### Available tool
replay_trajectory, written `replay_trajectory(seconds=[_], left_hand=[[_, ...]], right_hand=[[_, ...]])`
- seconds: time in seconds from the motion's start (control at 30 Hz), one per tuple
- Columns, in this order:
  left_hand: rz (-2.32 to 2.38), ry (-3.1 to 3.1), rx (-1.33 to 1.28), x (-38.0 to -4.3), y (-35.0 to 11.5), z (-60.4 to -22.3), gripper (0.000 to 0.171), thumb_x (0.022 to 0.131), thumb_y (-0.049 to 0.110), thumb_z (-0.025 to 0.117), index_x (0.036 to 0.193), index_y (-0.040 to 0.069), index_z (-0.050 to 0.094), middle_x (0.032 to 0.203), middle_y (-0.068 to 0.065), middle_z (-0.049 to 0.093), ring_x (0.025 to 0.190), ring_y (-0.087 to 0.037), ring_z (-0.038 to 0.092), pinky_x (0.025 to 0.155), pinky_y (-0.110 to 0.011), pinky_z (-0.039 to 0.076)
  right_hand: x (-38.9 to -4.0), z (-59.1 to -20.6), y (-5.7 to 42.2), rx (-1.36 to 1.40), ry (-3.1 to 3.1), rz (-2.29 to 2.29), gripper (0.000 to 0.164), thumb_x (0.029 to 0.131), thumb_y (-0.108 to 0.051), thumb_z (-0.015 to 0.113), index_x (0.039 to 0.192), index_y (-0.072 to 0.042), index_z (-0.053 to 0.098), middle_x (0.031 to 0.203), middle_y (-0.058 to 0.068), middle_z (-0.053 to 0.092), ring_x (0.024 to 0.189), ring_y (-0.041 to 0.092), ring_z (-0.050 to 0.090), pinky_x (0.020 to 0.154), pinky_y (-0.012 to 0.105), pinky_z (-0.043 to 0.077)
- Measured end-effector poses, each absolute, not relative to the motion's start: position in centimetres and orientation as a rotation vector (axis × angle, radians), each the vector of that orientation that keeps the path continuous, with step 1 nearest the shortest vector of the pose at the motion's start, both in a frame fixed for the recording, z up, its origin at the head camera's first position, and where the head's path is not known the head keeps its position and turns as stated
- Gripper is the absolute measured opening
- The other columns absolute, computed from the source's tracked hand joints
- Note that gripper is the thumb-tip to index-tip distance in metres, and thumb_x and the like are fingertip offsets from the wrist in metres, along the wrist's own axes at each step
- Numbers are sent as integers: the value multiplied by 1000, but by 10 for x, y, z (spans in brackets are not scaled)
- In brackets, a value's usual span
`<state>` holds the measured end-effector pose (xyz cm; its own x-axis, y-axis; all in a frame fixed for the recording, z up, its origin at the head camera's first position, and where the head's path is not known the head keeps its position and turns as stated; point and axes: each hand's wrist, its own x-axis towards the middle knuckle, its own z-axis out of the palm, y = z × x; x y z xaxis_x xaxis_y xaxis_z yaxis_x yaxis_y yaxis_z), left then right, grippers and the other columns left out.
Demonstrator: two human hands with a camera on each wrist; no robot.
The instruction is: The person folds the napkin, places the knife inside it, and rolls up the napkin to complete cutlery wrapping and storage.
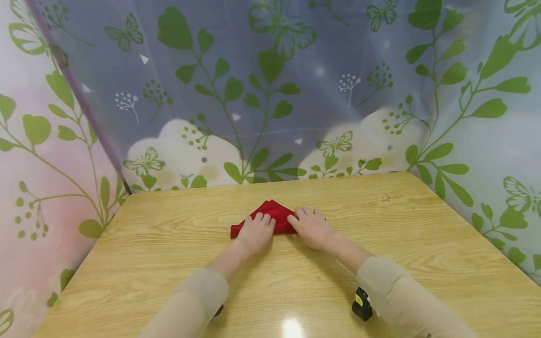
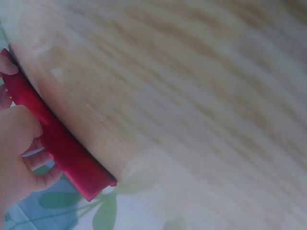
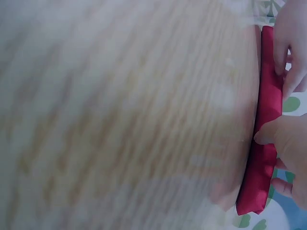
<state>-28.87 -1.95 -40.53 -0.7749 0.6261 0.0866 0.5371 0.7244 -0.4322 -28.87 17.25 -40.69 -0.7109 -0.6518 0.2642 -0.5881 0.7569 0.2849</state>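
A red cloth [image 1: 270, 211] lies on the wooden table, its far part a pointed triangle and its near edge a thick roll. My left hand [image 1: 257, 232] grips the roll left of the middle, thumb on the near side and fingers over the top. Right of the middle, my right hand [image 1: 312, 227] holds the same roll between thumb and fingers. The left wrist view shows the red roll [image 2: 62, 143] running past the left thumb to a loose end. In the right wrist view the red roll [image 3: 268, 105] passes under both hands.
The wooden table [image 1: 169, 281] reaches a patterned curtain [image 1: 270, 117] at the back and sides. A small black device [image 1: 362, 305] with a yellow label is beside the right sleeve. Part of another dark object [image 1: 218, 311] shows by the left sleeve.
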Motion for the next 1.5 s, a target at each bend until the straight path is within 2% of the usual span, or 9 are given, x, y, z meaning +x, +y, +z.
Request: replay_trajectory(seconds=[0.17, 0.5, 0.67, 0.87, 1.0, 1.3, 1.5], left_hand=[[548, -2719, -935, -291, -21, -405, 34, 93, 19, 52, 125, 8, 56, 112, -7, 55, 102, -25, 49, 84, -42, 46], [539, -2783, -929, -297, -21, -404, 36, 93, 20, 52, 128, 9, 54, 113, -7, 53, 104, -25, 47, 87, -42, 44], [534, -2806, -929, -300, -20, -404, 35, 94, 18, 51, 127, 9, 54, 112, -7, 54, 104, -24, 47, 87, -40, 44], [525, -2745, -947, -300, -20, -403, 27, 91, 19, 56, 116, 9, 60, 103, -6, 57, 96, -22, 51, 79, -38, 48], [511, -2695, -953, -300, -23, -405, 19, 91, 17, 57, 109, 10, 58, 101, -7, 55, 95, -23, 51, 75, -38, 49], [523, -2649, -999, -297, -30, -408, 24, 92, 20, 54, 113, 9, 56, 103, -9, 53, 97, -25, 48, 78, -41, 48], [461, -2681, -997, -299, -29, -407, 19, 91, 20, 56, 105, 8, 55, 100, -8, 55, 95, -24, 50, 77, -41, 48]], right_hand=[[-289, -408, 169, 924, -2627, -306, 27, 86, -22, 64, 102, -8, 48, 101, 12, 50, 90, 30, 51, 68, 45, 49], [-292, -410, 167, 911, -2666, -309, 33, 84, -24, 68, 104, -7, 48, 104, 14, 51, 92, 33, 52, 70, 48, 48], [-294, -409, 166, 907, -2695, -312, 30, 85, -21, 66, 105, -7, 49, 104, 14, 52, 93, 33, 53, 71, 47, 49], [-297, -410, 165, 899, -2703, -334, 23, 87, -17, 62, 103, -7, 49, 102, 14, 53, 91, 33, 54, 69, 45, 49], [-299, -412, 165, 899, -2689, -358, 25, 87, -20, 63, 102, -7, 48, 100, 14, 53, 90, 32, 55, 67, 44, 49], [-302, -413, 164, 872, -2737, -357, 32, 84, -28, 67, 102, -8, 49, 100, 12, 53, 90, 30, 54, 66, 42, 49], [-305, -410, 163, 877, -2759, -312, 32, 83, -27, 69, 103, -8, 52, 100, 12, 55, 91, 29, 56, 66, 42, 51]])
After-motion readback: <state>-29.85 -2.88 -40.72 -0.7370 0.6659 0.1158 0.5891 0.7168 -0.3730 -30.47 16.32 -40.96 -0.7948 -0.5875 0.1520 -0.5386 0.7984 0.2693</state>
